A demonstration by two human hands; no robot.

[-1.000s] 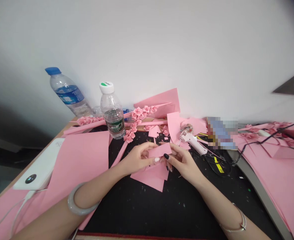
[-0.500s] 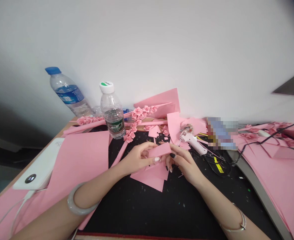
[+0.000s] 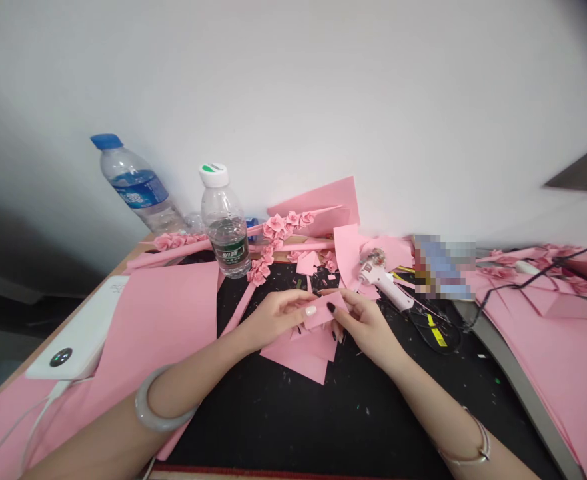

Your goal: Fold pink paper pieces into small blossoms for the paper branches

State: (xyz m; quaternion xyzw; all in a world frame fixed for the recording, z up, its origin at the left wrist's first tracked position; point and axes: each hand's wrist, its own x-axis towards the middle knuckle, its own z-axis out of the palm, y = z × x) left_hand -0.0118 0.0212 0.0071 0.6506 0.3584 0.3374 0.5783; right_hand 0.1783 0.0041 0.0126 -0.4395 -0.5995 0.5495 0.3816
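Your left hand (image 3: pixel 274 319) pinches the left end of a small pink paper piece (image 3: pixel 324 312), its pale-nailed thumb on top, while your right hand (image 3: pixel 370 327) grasps the other end under a dark-nailed thumb. The piece sits between your hands, above loose pink sheets (image 3: pixel 307 361) lying on the black mat (image 3: pixel 293 420). Beyond your right hand lies a pale glue gun (image 3: pixel 390 289); ahead and to the left, a white-capped bottle (image 3: pixel 227 243) stands upright near some pink paper flowers (image 3: pixel 276 227).
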